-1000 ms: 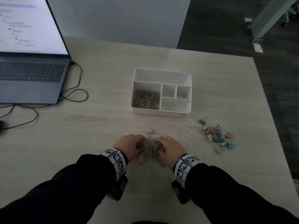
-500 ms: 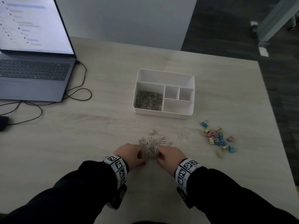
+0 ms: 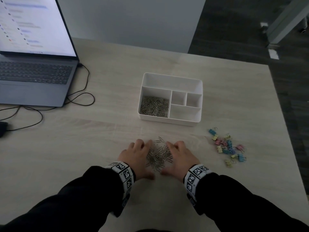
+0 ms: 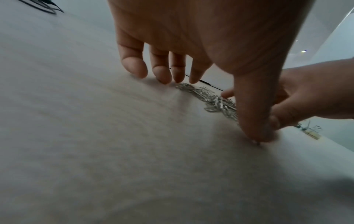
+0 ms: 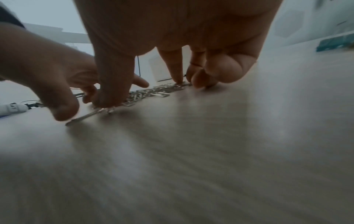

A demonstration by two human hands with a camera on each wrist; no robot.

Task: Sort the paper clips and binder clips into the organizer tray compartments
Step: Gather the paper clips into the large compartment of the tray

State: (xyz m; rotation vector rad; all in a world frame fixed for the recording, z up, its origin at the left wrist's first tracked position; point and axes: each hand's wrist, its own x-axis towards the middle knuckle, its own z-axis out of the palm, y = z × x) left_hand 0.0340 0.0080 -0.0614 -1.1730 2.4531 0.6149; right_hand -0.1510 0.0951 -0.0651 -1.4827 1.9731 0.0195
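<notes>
A loose heap of silver paper clips lies on the pale wooden table, a little nearer the person than the organizer tray, with two stray clips at its far edge. The left hand and right hand flank the heap on either side, fingers spread and fairly straight, fingertips down on the table and thumbs nearly meeting at the near side; neither hand grips anything (the wrist views show fingertips touching the clips at the heap's margin). More silver paper clips fill the tray's large front-left compartment. To the right of the tray's near corner, well apart from the hands, sits a scatter of pastel binder clips. At the far left stand an open laptop and its looping black cable.
</notes>
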